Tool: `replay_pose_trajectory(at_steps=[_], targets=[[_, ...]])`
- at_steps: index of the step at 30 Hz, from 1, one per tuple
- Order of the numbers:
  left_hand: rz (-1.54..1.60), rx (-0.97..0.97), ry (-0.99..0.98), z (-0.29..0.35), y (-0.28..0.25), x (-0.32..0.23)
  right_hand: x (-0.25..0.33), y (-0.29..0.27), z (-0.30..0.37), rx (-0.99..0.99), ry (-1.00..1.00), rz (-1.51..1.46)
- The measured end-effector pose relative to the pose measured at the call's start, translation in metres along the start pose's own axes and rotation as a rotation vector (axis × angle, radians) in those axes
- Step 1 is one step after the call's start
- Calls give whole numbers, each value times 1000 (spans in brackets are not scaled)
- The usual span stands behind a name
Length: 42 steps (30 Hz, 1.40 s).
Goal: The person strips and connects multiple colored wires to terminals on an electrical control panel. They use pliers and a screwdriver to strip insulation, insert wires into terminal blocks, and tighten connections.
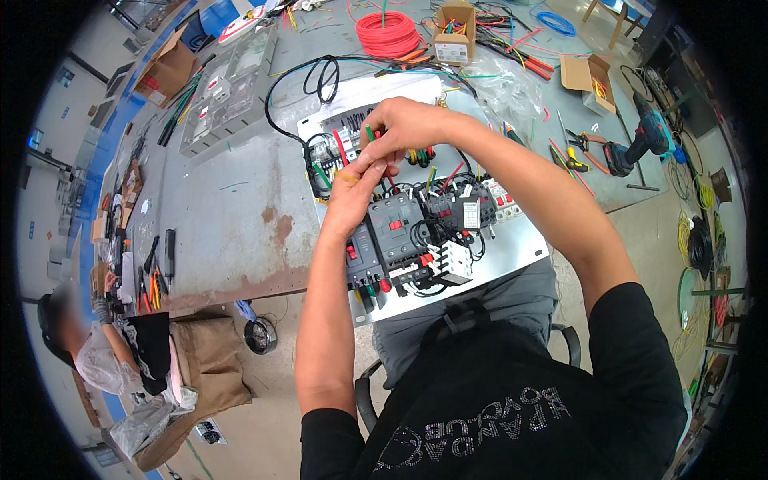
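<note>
A metal mounting panel (512, 254) with electrical parts leans from the table's front edge toward my lap. Both hands meet over its middle, just beyond the dark moulded circuit breaker (395, 227). My right hand (408, 126) has its fingers pinched around a short green wire end (370, 134) that sticks up between them. Against it, my left hand (350, 196) is closed, fingertips touching the right; what they grip is hidden. A red wire end (342, 149) stands up beside the hands. Nearer me, a white auxiliary block (452, 264) sits on the panel.
Behind the panel lie a red wire coil (387, 35), a small carton (454, 34) and clear plastic bags. A cordless drill (642, 140) and pliers (590, 141) lie right. Grey enclosures (228, 104) and screwdrivers (169, 254) are left. Another person (104, 352) sits at far left.
</note>
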<state>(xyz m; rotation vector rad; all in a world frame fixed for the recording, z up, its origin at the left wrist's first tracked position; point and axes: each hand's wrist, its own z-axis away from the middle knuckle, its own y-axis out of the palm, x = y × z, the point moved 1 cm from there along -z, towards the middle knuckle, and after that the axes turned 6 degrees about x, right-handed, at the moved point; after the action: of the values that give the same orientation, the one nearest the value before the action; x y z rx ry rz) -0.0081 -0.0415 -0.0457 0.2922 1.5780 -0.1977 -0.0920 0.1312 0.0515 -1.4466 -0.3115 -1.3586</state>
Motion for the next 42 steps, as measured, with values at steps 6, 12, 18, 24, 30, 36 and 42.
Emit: replay_pose_trajectory(at_steps=[6,12,18,24,30,36,42], targets=[[-154,2,-25,6,-4,0,-13,-25,117,-403,-104,-51],[-103,34,-20,8,-2,-1,-132,-6,273,-764,315,-103],[-117,-16,-124,9,0,-6,-177,43,331,-989,522,287],[-103,-6,-88,11,-2,-5,-196,44,342,-1028,623,294],[-158,-68,-92,11,5,-8,-195,44,331,-998,553,466],[-153,-193,-21,20,8,-11,-183,39,289,-932,403,610],[-27,-188,47,26,8,-15,-187,30,259,-740,327,660]])
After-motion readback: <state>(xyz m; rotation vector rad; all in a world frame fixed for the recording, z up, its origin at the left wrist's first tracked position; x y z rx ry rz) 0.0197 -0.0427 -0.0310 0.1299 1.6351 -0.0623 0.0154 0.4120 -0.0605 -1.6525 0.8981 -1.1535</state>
